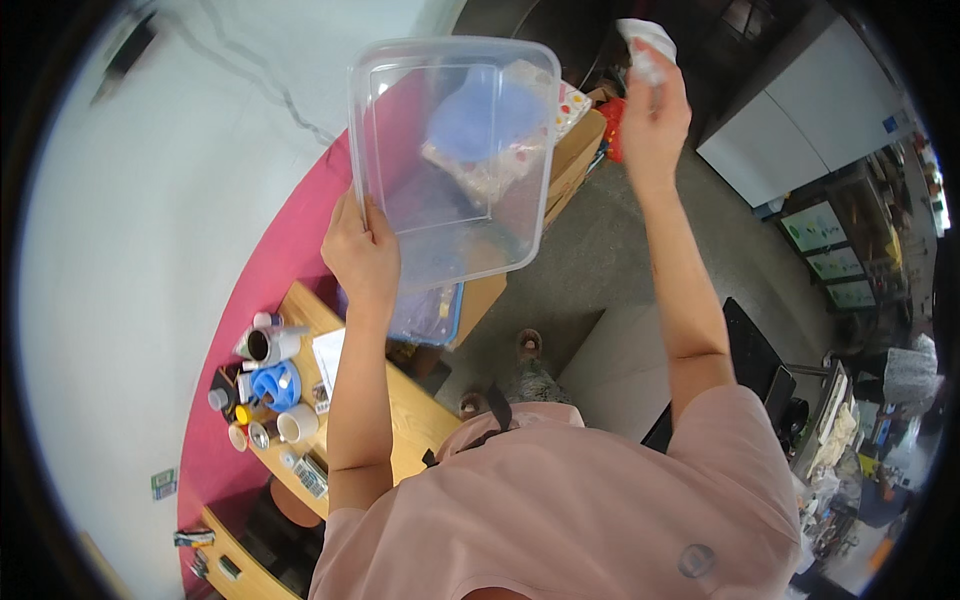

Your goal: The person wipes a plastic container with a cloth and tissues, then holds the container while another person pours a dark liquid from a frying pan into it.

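A clear plastic lid (pixel 442 187), rectangular with rounded corners and a raised rim, is held up in front of me. My left hand (pixel 364 244) grips it by its left edge, thumb on the near face. Through the plastic, a blue shape and a patterned bag show behind it. My right hand (pixel 658 124) is raised to the right, apart from the lid. Its fingers are closed around a crumpled white tissue or cloth (pixel 649 37), slightly blurred.
Below my left arm stands a wooden desk (pixel 409 390) with a white mug (pixel 298 424), a blue holder (pixel 276 386) and a calculator (pixel 310 475). Cardboard boxes (pixel 574 161) stand by the pink-and-white wall (pixel 255 277). White cabinets (pixel 795 112) are at the right.
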The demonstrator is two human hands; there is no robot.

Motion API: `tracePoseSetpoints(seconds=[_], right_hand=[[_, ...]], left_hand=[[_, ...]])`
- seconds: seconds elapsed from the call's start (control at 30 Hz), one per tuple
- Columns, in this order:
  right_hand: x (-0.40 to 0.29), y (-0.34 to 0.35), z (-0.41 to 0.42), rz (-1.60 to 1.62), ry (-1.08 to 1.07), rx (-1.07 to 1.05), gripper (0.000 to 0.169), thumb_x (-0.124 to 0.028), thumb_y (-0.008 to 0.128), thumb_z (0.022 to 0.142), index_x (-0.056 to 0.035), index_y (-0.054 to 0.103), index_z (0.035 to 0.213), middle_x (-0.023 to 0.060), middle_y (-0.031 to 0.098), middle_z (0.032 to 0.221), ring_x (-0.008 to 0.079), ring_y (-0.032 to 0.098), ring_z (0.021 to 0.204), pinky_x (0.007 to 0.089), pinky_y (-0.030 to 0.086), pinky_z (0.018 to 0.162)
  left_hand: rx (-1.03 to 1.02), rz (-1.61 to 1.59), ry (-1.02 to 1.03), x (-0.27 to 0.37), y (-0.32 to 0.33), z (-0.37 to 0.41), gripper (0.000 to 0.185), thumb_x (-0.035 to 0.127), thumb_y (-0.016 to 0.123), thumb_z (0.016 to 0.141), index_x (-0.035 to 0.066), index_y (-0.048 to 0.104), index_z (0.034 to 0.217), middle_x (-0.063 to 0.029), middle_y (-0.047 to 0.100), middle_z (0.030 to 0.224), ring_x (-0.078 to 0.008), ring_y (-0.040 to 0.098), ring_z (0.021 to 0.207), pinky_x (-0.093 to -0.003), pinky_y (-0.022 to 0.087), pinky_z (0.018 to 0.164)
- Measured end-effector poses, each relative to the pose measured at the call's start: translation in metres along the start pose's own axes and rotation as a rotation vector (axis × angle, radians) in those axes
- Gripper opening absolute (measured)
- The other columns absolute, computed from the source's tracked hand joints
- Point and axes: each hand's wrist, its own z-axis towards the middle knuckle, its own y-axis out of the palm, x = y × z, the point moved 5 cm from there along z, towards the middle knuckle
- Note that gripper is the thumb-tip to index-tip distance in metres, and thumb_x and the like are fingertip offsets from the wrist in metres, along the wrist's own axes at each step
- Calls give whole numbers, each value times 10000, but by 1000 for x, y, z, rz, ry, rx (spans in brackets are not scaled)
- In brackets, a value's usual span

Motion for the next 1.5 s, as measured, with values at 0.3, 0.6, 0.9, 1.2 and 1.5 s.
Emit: tracePoseSetpoints(seconds=[0.3,0.6,0.9,1.2,1.5], right_hand=[[123,-41,-53,442,829,-272,410,-289,444,1006,-22,505,1311,53,560,1242,156,529,1118,297,419,953],[190,-110,-49,1399,1242,62,343,-236,415,1001,-14,523,1239,123,587,1182,266,556,1105,418,420,1029],[218,-77,-16,1698,1106,313,323,-254,441,981,-46,529,1211,103,593,1189,250,551,1128,411,422,1006],[319,-161,64,1524,878,452,390,-127,441,929,24,469,1288,203,480,1341,378,453,1251,540,303,1115],[348,-267,198,858,729,308,506,-234,370,1000,47,338,1420,184,455,1406,321,439,1311,419,367,1094]], left_hand=[[35,-466,45,93,157,60,143,0,568,902,-43,655,1007,-107,556,694,-165,490,582,-297,402,541],[-169,-693,3,184,261,61,313,41,494,964,-45,570,1256,-129,669,1154,-109,625,893,-230,482,764],[-125,-1067,-238,239,366,62,334,59,501,967,-45,546,1281,-83,658,1187,-37,528,728,-184,418,607],[-220,-1020,89,295,445,125,295,17,497,945,-90,572,1210,-196,672,1101,-258,661,995,-319,508,839],[-517,-1127,165,357,545,184,292,25,511,937,-50,598,1206,-158,697,1050,-196,664,926,-286,500,817]])
